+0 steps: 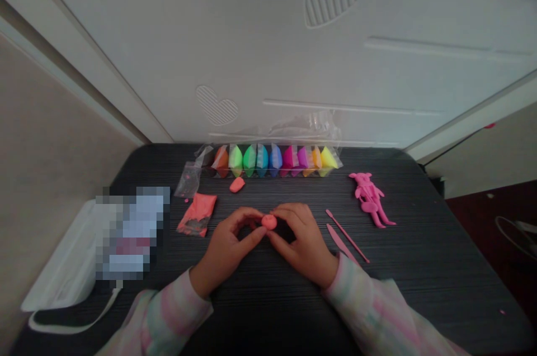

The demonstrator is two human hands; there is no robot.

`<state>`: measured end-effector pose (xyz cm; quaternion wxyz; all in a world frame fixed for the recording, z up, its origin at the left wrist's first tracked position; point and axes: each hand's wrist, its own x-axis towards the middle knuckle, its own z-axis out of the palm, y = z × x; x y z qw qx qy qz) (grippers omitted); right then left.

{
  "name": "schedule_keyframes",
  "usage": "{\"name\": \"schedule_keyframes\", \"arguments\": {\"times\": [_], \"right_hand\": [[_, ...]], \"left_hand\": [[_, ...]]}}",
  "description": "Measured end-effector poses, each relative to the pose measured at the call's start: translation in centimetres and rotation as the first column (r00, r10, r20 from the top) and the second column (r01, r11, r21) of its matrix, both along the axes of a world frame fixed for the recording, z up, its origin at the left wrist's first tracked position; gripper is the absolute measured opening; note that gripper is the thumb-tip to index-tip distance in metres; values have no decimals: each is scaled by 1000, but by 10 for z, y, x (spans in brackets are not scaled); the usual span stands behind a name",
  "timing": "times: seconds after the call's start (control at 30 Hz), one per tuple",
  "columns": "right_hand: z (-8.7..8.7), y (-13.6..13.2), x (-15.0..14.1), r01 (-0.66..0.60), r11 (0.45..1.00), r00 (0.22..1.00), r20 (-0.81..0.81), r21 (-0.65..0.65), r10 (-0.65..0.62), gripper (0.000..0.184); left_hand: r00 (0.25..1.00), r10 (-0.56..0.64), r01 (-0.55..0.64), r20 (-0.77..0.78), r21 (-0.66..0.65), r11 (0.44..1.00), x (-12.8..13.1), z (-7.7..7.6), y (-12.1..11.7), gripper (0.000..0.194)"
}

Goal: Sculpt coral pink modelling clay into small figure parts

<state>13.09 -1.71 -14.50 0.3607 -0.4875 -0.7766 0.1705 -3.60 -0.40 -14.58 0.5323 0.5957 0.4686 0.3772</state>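
Observation:
Between the fingertips of both hands sits a small round ball of coral modelling clay [269, 222], just above the dark table [268, 300]. My left hand [229, 244] pinches it from the left with thumb and fingers. From the other side my right hand [304, 241] grips it the same way. A loose coral clay lump [237, 184] lies beyond my left hand. Further left is an opened clear packet of coral clay [197, 214]. A pink clay knife [339, 241] and a thin pink modelling stick [347, 235] rest right of my right hand, the knife partly behind the sleeve.
A row of clear packets of coloured clay [262, 160] runs along the back edge, against a white panel [251, 54]. At right lies a pink clay animal figure [371, 199]. An empty clear bag [188, 179] is at left, near a blurred-out device [134, 233] with a white cable [75, 329].

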Motion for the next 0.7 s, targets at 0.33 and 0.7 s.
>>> {"name": "schedule_keyframes", "arguments": {"times": [0.33,0.7], "right_hand": [[27,6,30,214,968,974,44,131,-221,21],[0,37,106,631,771,689,397,83,-607,29]], "left_hand": [[821,34,287,-570,463,839,0,-4,2,27],[778,-36,376,-627,418,827,0,-9,3,14]]}}
